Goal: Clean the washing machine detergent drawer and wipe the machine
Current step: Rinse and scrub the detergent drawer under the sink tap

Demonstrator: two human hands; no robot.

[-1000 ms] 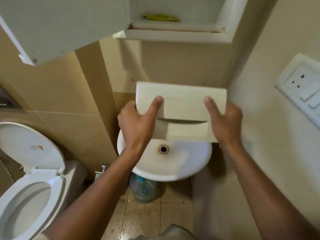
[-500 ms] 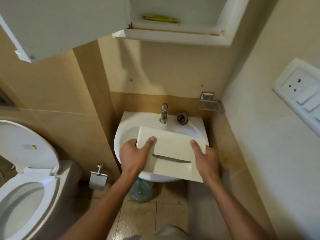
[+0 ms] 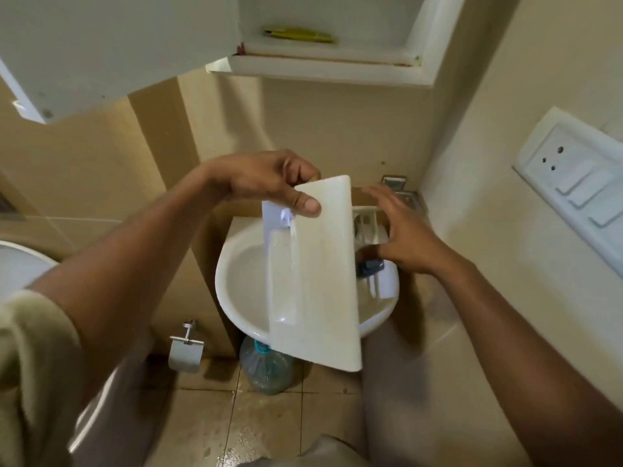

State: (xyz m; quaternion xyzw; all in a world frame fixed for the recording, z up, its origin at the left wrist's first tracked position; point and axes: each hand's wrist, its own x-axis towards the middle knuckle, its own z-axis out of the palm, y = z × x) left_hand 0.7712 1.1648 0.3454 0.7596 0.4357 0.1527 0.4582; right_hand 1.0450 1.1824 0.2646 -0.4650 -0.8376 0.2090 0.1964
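One drawer [image 3: 323, 281], two hands [image 3: 269, 183] [image 3: 408, 241], one sink [image 3: 241, 284], one bottle [image 3: 269, 370], one toilet [image 3: 20, 264].

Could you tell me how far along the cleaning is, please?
Done: the detergent drawer is out of the machine and over the sink. In hand: the left hand pinches its top end, holding it upright; the right hand reaches open behind it. Left: scrubbing, and wiping the machine, not in view.

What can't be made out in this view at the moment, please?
All in the head view:
- Compartments of the detergent drawer: mostly hidden behind its own front panel, which faces the camera.
- Blue piece behind the panel: largely covered by the panel and the right hand; unidentifiable.
- Yellow item in the wall cabinet: blurred.
- Toilet: cut off by the left edge.
- Bottle under the sink: top hidden by the drawer.
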